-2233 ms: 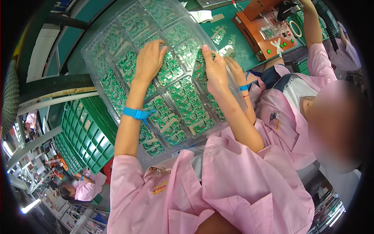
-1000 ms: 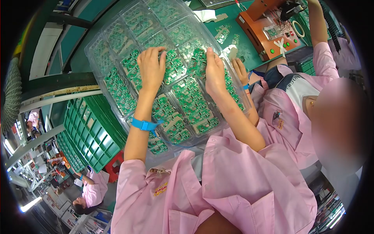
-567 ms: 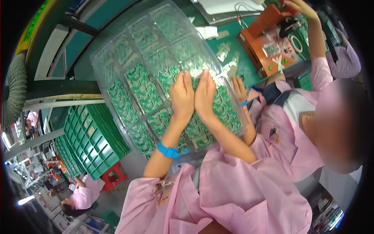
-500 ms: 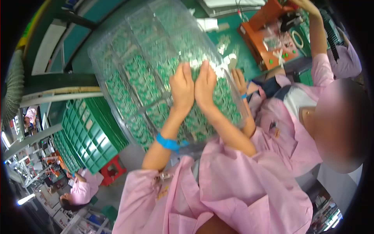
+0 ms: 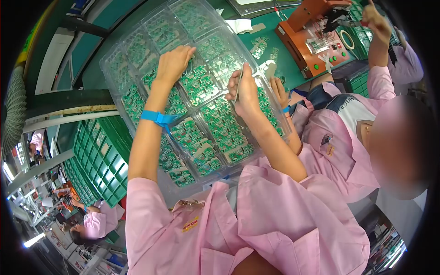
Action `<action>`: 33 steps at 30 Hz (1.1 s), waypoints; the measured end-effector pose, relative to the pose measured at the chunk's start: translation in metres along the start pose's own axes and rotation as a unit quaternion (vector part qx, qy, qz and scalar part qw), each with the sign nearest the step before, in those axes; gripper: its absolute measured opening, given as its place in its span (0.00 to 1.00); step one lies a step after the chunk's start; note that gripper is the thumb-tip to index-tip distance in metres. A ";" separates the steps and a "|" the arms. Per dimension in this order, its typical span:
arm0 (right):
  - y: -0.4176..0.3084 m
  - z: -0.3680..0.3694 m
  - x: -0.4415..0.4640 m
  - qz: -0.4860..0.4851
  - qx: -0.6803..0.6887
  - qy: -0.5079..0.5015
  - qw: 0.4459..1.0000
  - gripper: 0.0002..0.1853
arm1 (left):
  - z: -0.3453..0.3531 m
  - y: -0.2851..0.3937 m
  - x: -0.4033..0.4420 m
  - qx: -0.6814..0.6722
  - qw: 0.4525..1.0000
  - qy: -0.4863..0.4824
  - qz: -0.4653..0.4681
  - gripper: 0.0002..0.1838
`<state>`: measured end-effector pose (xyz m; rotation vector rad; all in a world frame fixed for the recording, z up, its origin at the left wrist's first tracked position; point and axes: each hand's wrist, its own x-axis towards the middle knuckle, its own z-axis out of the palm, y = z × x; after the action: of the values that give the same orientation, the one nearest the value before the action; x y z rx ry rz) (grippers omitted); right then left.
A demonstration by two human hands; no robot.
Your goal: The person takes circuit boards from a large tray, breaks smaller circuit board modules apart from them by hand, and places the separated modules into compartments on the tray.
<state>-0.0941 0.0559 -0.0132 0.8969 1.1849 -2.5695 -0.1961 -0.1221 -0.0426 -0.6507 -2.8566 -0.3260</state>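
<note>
— Since you can see both hands, where is the board?

— In the right hand, over the tray. It's a thin board, turned nearly edge-on, with the thumb and fingers clamped on it.

— And the left hand?

— Also over the tray, in its upper half, with a blue strap at the wrist. Its fingers are bunched, but I can't tell whether they grip anything; the back of the hand hides that.

— What fills the tray?

— Green boards in rows of clear compartments, some overlapping, with the hands and forearms covering part of them.

— Anything in the way on the right?

— A co-worker's hand is just beside the tray's edge, close to the right hand, and the forearm below it is partly hidden by the wearer's. The co-worker's other hand is up beyond the orange machine.

— What else is on the bench?

— Loose boards between tray and machine, and something white by the tray's far edge.

— And to the left?

— Green crates, near the tray's side, and a ribbed hose farther out.
</note>
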 end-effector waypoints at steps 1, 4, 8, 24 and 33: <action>-0.002 -0.002 0.000 0.008 0.017 -0.001 1.000 0.20 | 0.001 0.001 0.001 0.027 0.998 -0.048 0.034 0.17; -0.007 -0.009 0.006 -0.010 0.015 -0.002 1.000 0.20 | 0.000 0.006 -0.005 0.028 0.998 -0.047 0.019 0.14; -0.010 -0.010 0.009 -0.030 0.016 -0.005 0.999 0.19 | -0.007 0.015 -0.015 0.018 1.000 -0.021 0.003 0.11; 0.021 0.032 0.012 -0.168 0.023 0.022 0.985 0.18 | -0.060 0.107 -0.049 -0.458 0.884 -0.009 -0.090 0.13; 0.022 0.026 0.007 -0.252 -0.127 -0.025 0.959 0.18 | -0.060 0.055 -0.044 -0.318 0.934 0.073 -0.145 0.10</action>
<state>-0.1027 0.0228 -0.0183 0.5177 1.8770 -2.6808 -0.1245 -0.1064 0.0141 -0.2635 -2.6728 -1.3190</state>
